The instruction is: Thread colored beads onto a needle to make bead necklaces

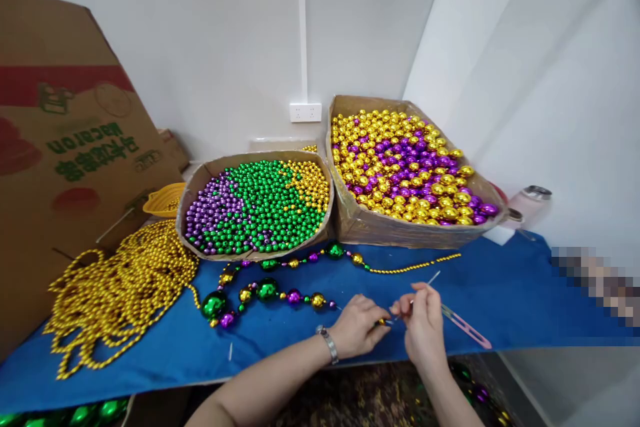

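Note:
My left hand [357, 325], with a metal watch band at the wrist, is closed at the fingertips around a small gold bead [383, 321] at the near edge of the blue-covered table. My right hand [423, 320] pinches close beside it; a thin whitish stick [434, 277] pokes out above its fingers. Whatever lies between the two sets of fingertips is too small to make out. From the left hand a string of green, gold and purple beads [294, 296] runs left, loops, and returns to a strand of small gold beads [415, 269]. A slim pink-handled tool [467, 327] lies right of my right hand.
Two open cartons stand at the back: one of small beads [270, 200], one of larger gold and purple balls [400, 167]. Gold bead strands [125, 293] pile at left, near a yellow basket [165, 200] and a big carton [65, 147]. A pink bottle [531, 205] stands right.

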{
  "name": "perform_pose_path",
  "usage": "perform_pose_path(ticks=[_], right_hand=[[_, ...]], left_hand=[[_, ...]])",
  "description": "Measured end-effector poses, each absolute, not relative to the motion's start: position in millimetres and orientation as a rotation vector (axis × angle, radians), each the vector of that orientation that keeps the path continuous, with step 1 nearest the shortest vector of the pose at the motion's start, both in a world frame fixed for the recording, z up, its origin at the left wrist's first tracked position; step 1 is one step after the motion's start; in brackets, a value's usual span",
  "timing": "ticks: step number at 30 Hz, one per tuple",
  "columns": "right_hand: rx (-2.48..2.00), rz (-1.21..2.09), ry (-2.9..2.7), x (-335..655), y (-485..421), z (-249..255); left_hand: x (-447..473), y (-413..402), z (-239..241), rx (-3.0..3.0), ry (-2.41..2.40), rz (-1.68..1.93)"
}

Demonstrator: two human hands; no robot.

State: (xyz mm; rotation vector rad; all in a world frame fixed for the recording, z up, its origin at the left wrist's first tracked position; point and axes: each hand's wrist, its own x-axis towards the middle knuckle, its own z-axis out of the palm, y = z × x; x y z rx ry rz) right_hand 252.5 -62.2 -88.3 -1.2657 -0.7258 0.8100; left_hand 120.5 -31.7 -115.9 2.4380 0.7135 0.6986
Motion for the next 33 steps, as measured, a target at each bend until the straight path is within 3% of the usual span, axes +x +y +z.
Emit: perform_pose_path(ticks=[14,22,29,33], right_hand=[[-0.979,1.01,-0.309,297.9,-58.3,-46.3],[-1.007,1.021,-0.365,272.4,-56.4,-63.5],[-1.055,1.011,-0.426,260.1,-50.1,-79.6],[-1.053,1.016,-0.481,258.7,-52.2,-76.7]], left_hand=[[90.7,-30.1,-118.1,2.778,1.018,0.432],[71.5,-25.9,-103.5,2.788,1.102,0.211],[75.0,-28.8,-93.8,2.729,0.981,0.278],[82.0,-33.3,-87.5,2.58,0.94,0.541]])
